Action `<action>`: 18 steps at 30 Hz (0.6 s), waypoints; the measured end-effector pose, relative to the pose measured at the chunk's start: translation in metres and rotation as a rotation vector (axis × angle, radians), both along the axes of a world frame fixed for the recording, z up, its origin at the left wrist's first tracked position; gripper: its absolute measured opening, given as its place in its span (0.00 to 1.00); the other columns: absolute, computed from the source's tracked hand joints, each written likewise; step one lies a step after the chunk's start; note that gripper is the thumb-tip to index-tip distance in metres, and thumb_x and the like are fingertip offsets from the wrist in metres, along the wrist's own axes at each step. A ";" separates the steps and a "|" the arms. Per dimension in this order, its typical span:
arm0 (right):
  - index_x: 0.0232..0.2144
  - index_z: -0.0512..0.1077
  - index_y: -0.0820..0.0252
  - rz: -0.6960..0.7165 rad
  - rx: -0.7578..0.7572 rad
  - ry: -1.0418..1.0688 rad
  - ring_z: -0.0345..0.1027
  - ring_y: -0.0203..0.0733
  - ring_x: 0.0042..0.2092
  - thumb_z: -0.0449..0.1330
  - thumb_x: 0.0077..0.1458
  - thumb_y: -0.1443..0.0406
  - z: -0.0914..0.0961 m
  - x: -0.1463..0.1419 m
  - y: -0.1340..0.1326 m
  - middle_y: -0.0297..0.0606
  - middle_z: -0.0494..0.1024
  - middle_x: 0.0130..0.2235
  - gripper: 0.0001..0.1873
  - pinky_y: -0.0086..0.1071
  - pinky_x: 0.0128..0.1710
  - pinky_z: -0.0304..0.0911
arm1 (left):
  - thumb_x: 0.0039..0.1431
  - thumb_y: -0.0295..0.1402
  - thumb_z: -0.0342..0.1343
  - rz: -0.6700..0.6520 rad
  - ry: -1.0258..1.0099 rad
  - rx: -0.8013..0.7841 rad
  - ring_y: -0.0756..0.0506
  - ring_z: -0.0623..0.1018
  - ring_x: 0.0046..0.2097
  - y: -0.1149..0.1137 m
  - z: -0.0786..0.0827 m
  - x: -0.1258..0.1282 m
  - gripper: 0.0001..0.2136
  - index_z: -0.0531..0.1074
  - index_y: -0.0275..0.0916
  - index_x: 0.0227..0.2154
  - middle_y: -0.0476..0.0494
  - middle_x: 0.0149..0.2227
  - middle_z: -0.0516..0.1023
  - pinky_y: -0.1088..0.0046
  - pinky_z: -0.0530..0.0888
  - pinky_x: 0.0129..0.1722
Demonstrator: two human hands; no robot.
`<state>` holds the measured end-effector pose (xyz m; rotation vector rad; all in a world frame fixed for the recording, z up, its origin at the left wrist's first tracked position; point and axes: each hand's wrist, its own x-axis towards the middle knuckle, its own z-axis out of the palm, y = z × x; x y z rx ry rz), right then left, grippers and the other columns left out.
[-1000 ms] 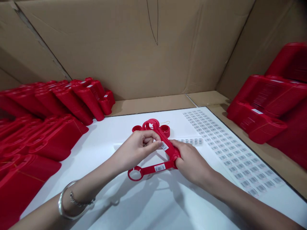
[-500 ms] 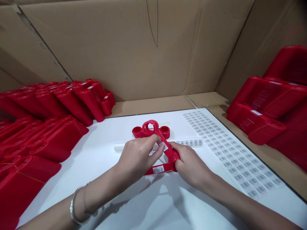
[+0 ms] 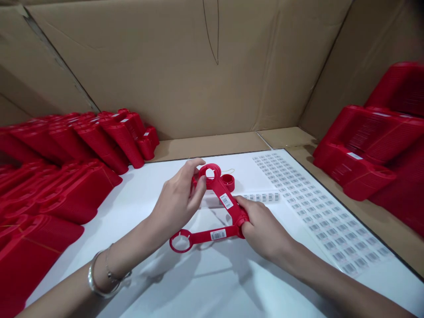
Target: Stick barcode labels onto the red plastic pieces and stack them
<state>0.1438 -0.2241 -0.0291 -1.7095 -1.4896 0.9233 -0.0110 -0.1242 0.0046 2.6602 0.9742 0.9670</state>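
Note:
My right hand (image 3: 263, 225) is closed around one end of several thin red plastic pieces with ring-shaped ends, fanned apart. The upper red piece (image 3: 221, 185) carries a white barcode label (image 3: 226, 201) and slants up to a ring. The lower red piece (image 3: 202, 237) points left, also bearing a barcode label (image 3: 218, 234). My left hand (image 3: 179, 190) is beside the upper ring, thumb and forefinger apart; whether it touches the ring I cannot tell. Behind lies a short red part with a round opening (image 3: 228, 182), partly hidden.
A rolled strip of barcode labels (image 3: 261, 197) lies behind my hands. A sheet of labels (image 3: 311, 207) covers the white board's right side. Stacks of red pieces (image 3: 66, 190) line the left, and banded red stacks (image 3: 361, 145) stand right. Cardboard walls (image 3: 232, 79) enclose the back.
My left hand has moved up and left, off the upper piece's label to beside its ring. The label is now fully visible, and so is the lower piece's ring. My right hand has stayed put.

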 end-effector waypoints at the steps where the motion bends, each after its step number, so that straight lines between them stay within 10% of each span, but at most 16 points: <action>1: 0.29 0.65 0.59 -0.006 -0.004 0.000 0.63 0.35 0.28 0.46 0.41 0.76 -0.001 0.001 0.001 0.32 0.74 0.30 0.13 0.25 0.26 0.55 | 0.60 0.28 0.44 -0.017 -0.030 -0.014 0.54 0.67 0.24 0.000 -0.002 0.000 0.11 0.56 0.39 0.46 0.50 0.32 0.70 0.77 0.65 0.26; 11: 0.30 0.66 0.60 -0.070 0.020 -0.106 0.66 0.38 0.32 0.45 0.39 0.77 -0.009 0.019 0.009 0.35 0.73 0.30 0.17 0.27 0.31 0.55 | 0.60 0.31 0.43 -0.115 0.129 -0.020 0.51 0.64 0.24 -0.005 -0.008 0.009 0.11 0.58 0.37 0.22 0.50 0.21 0.64 0.76 0.60 0.24; 18: 0.34 0.68 0.61 -0.101 0.014 -0.197 0.66 0.39 0.33 0.47 0.39 0.77 -0.009 0.027 0.011 0.38 0.75 0.33 0.19 0.28 0.30 0.54 | 0.60 0.32 0.44 -0.090 0.540 -0.124 0.49 0.70 0.28 0.001 -0.004 0.017 0.07 0.66 0.36 0.32 0.45 0.31 0.72 0.75 0.61 0.23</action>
